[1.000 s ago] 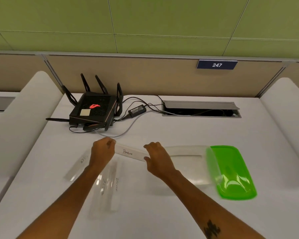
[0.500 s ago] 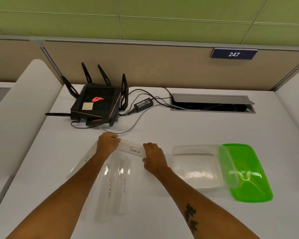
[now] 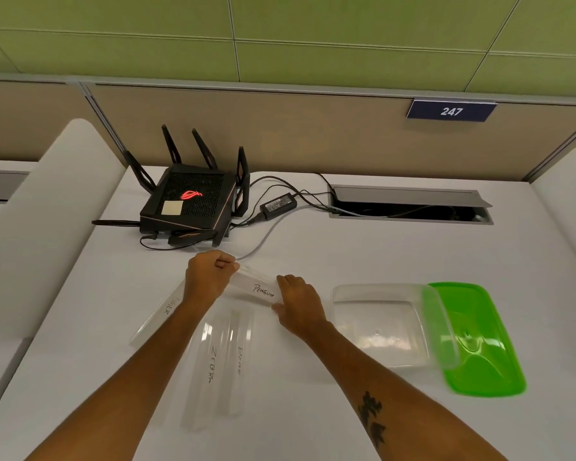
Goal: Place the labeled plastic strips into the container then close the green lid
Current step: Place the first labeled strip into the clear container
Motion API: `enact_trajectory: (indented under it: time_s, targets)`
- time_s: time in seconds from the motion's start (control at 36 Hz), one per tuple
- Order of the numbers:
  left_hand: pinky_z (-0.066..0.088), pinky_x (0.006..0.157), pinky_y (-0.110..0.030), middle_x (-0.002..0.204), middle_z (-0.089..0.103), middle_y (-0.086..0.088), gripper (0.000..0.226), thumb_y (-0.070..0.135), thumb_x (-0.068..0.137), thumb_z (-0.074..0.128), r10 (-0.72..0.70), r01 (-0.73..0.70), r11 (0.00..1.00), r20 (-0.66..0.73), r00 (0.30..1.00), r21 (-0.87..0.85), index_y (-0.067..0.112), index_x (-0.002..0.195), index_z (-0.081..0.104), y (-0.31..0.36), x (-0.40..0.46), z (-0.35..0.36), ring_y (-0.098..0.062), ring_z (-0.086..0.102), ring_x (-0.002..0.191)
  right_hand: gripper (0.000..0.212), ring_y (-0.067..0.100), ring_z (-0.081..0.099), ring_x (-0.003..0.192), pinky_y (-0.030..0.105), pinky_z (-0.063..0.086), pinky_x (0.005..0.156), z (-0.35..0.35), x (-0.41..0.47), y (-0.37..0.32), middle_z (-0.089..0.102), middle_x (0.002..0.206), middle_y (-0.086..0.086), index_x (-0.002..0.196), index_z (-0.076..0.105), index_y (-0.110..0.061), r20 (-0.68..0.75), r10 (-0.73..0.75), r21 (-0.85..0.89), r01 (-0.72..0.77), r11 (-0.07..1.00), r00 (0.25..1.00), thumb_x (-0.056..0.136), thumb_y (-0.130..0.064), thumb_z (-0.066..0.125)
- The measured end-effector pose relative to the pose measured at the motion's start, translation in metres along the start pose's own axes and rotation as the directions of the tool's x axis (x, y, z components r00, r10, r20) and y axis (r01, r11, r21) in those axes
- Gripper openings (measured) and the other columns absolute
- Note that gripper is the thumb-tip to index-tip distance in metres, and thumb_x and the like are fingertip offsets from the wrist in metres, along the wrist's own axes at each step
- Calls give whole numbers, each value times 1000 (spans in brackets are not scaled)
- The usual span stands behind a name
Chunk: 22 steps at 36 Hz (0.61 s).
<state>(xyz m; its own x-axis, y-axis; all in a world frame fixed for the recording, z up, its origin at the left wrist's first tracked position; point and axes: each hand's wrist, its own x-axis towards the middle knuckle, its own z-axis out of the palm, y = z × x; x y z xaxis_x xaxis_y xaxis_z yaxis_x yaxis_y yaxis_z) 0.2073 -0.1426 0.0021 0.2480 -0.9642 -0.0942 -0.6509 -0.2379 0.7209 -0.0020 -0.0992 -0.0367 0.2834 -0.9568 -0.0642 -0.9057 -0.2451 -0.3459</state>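
Note:
A clear plastic strip labeled PENGUIN [image 3: 258, 287] is held at both ends above the white desk. My left hand [image 3: 210, 272] grips its far left end and my right hand [image 3: 298, 302] pinches its right end. Strips marked ZEBRA [image 3: 210, 364] and BEAR [image 3: 240, 359] lie side by side below it. Another strip with a partly hidden label [image 3: 162, 316] lies slanted under my left forearm. The clear container [image 3: 384, 322] stands open and empty to the right, with its green lid [image 3: 476, 341] hinged back beside it.
A black router [image 3: 190, 204] with antennas sits at the back left, with a power brick [image 3: 278, 204] and cables running to a desk cable slot [image 3: 409, 204]. A grey cable [image 3: 263, 241] lies just behind my left hand. Partition walls close the desk's back and sides.
The view shifted, so everything sits further right and lower. Both hands still hold the PENGUIN strip, with the hands slightly closer together.

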Motion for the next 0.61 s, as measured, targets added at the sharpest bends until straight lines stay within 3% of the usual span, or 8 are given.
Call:
enact_trajectory:
  time_s: [0.11,0.25,0.42,0.53,0.61]
  targets:
    - [46,68,-7,92,77,-4,21,20,86,81,76,-77,997,-59,995,-24,9,103,78,16,-10,-14,-8,68,77,48,28,61,98,39,55,76,-19,2,0,64,118,10,128,55,-8,-51,-67,-29,65,997,996,88,-31,70]
    - [56,73,-18,94,77,-3,21,21,88,79,177,-183,983,-147,973,-33,9,106,78,41,-22,-33,-13,71,83,53,28,63,94,40,57,72,-51,4,3,67,114,11,128,58,-7,-140,-145,-35,142,989,979,84,-31,74]
    - [51,58,-5,90,74,3,19,22,89,78,219,-235,969,-187,958,-69,12,105,77,82,-38,-37,-7,69,78,57,27,62,98,41,59,76,-96,-6,22,67,116,9,132,57,-9,-199,-190,-71,180,981,961,83,-33,75]
    - [55,64,-9,87,71,8,16,21,88,79,269,-291,950,-181,946,-109,14,102,77,108,-56,-24,1,67,78,55,25,62,96,39,59,75,-118,-26,48,67,113,7,129,58,-11,-206,-196,-102,178,979,959,82,-35,74]
    - [52,65,-3,86,73,7,14,19,89,79,290,-311,941,-158,944,-131,13,101,78,124,-72,-6,1,68,77,52,24,61,94,36,59,72,-131,-46,73,66,112,5,127,58,-13,-188,-195,-136,171,976,963,82,-36,73]
